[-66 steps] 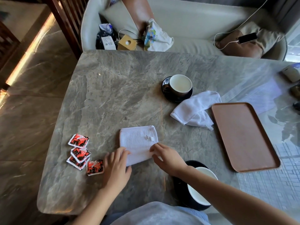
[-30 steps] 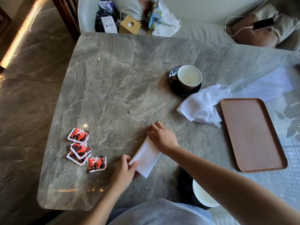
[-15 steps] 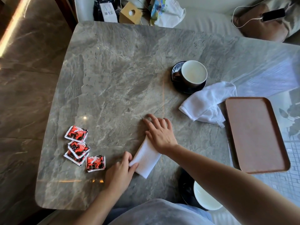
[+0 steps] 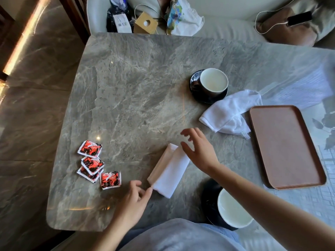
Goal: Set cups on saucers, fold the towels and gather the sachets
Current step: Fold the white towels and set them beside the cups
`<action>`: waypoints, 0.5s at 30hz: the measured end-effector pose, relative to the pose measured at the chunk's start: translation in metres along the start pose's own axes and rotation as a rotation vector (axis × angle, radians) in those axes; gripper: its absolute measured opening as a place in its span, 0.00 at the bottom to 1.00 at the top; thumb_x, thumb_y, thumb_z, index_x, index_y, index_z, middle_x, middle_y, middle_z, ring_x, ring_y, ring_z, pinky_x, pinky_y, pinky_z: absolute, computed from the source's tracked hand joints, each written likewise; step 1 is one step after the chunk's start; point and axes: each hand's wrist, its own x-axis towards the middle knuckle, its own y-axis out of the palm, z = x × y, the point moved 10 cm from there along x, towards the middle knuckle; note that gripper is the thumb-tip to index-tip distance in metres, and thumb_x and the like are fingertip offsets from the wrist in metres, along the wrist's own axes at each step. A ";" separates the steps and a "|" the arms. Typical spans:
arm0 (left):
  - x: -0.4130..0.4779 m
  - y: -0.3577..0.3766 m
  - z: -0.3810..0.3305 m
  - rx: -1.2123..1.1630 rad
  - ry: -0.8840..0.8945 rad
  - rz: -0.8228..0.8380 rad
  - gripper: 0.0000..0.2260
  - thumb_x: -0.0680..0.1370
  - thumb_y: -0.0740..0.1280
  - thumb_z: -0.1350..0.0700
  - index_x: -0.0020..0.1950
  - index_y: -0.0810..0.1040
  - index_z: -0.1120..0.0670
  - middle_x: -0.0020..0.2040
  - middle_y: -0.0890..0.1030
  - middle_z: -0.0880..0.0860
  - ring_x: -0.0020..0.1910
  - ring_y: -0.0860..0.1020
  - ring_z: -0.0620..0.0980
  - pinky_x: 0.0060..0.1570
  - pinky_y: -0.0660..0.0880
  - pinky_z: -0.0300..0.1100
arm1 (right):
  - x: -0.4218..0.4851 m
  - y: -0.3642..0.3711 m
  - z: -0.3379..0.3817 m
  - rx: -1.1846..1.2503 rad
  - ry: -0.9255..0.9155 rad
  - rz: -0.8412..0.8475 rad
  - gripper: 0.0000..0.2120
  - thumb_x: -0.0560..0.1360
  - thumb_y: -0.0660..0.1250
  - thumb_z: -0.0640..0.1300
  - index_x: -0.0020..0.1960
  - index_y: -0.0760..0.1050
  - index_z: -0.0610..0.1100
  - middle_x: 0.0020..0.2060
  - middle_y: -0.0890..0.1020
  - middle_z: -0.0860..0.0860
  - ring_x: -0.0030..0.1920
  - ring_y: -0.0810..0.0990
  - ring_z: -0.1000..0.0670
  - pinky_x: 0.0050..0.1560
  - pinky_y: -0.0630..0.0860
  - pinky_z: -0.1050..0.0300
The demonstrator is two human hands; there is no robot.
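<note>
A white towel point(image 4: 169, 169) lies folded into a narrow strip near the table's front. My left hand point(image 4: 134, 201) is at its near end, fingertips close to the corner, holding nothing. My right hand point(image 4: 198, 149) hovers over its far end with fingers spread. A second white towel point(image 4: 230, 113) lies crumpled by the tray. A black cup point(image 4: 213, 84) sits on a black saucer point(image 4: 220, 98) beyond it. Another cup point(image 4: 233, 211) on a dark saucer point(image 4: 208, 201) stands at the front edge, partly hidden by my right arm. Several red sachets point(image 4: 94, 163) lie at the left.
A brown tray point(image 4: 284, 145) lies at the right of the grey marble table point(image 4: 136, 78). Behind the table a sofa holds bags, a small cardboard box point(image 4: 145, 24) and a phone point(image 4: 299, 18) on a cable.
The towel went from a wide rectangle to a narrow folded strip. My right hand has lifted off it and spread its fingers; my left hand has let go of the near end.
</note>
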 end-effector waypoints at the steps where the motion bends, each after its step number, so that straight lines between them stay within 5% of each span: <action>1: -0.003 0.007 0.005 -0.100 -0.063 0.045 0.15 0.78 0.63 0.51 0.59 0.64 0.56 0.43 0.76 0.47 0.44 0.78 0.52 0.45 0.75 0.48 | -0.005 0.001 -0.005 -0.014 0.026 0.041 0.13 0.75 0.62 0.53 0.59 0.66 0.57 0.54 0.71 0.60 0.54 0.71 0.59 0.45 0.76 0.55; 5: -0.007 0.039 0.008 -0.359 -0.191 0.178 0.17 0.77 0.65 0.53 0.61 0.62 0.53 0.49 0.76 0.50 0.44 0.77 0.47 0.40 0.72 0.40 | -0.016 0.018 -0.016 -0.032 0.108 0.185 0.16 0.74 0.65 0.54 0.60 0.68 0.55 0.57 0.72 0.55 0.59 0.71 0.53 0.48 0.76 0.49; 11: 0.008 0.004 -0.031 -0.022 0.240 -0.215 0.14 0.70 0.73 0.60 0.51 0.71 0.55 0.46 0.69 0.49 0.43 0.71 0.50 0.44 0.70 0.44 | -0.009 0.035 -0.006 -0.032 0.080 0.170 0.11 0.74 0.66 0.51 0.54 0.71 0.49 0.52 0.76 0.52 0.55 0.73 0.50 0.44 0.70 0.55; 15: 0.017 -0.002 -0.035 -0.099 0.293 -0.213 0.11 0.73 0.67 0.64 0.38 0.73 0.48 0.38 0.76 0.48 0.38 0.75 0.49 0.42 0.72 0.50 | -0.005 0.034 0.000 0.036 0.046 0.169 0.09 0.74 0.65 0.50 0.50 0.68 0.50 0.46 0.77 0.53 0.46 0.75 0.49 0.39 0.69 0.54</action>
